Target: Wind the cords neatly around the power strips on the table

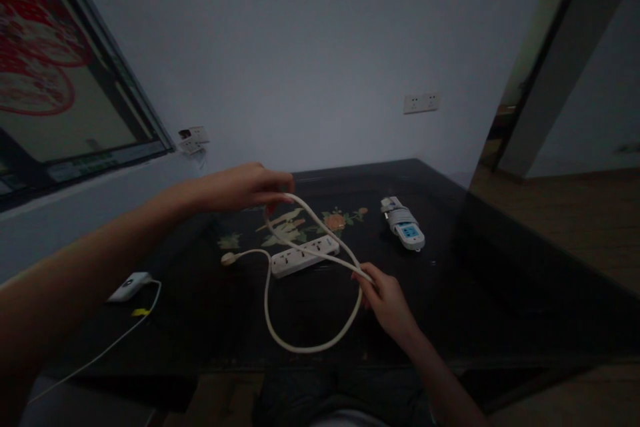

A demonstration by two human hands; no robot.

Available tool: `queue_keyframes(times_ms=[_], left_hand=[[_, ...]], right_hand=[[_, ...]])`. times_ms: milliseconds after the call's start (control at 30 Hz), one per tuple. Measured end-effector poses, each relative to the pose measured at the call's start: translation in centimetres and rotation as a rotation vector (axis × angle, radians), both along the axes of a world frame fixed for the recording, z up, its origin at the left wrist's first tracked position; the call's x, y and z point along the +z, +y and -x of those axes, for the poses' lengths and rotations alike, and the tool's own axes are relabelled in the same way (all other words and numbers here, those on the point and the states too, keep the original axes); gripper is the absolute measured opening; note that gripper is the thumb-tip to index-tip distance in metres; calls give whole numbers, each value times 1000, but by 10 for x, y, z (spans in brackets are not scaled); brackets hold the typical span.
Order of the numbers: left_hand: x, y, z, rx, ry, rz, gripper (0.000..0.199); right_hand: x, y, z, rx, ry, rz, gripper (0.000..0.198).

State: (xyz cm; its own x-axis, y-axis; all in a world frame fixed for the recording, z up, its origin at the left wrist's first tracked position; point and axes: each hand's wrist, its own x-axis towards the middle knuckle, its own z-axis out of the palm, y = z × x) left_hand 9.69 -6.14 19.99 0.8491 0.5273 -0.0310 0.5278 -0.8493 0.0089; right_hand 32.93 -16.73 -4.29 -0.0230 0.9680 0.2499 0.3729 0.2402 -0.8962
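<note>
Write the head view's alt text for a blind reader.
The left hand and right hand hold a looped white cable over a white power strip on a dark table. Another power strip, wrapped in grey cord, lies at right.

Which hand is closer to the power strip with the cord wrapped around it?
Right. The right hand is on the person's side of the wrapped power strip, holding the white cord; the left hand is farther off, to the strip's left.
</note>
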Motion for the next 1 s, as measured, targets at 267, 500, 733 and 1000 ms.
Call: queue_keyframes(times_ms=[267,500,733,1000], left_hand=[[-28,8,-6,120,-186,238,24],[-30,10,3,118,-144,548,34],[-19,-22,10,-168,36,412,47],[-22,-67,-1,-453,181,-139,40]], right_hand=[[-7,4,3,-145,-134,-30,25],[-8,6,-9,-70,72,-49,24],[-7,7,-23,14,122,32,17],[-7,8,-27,21,152,75,13]])
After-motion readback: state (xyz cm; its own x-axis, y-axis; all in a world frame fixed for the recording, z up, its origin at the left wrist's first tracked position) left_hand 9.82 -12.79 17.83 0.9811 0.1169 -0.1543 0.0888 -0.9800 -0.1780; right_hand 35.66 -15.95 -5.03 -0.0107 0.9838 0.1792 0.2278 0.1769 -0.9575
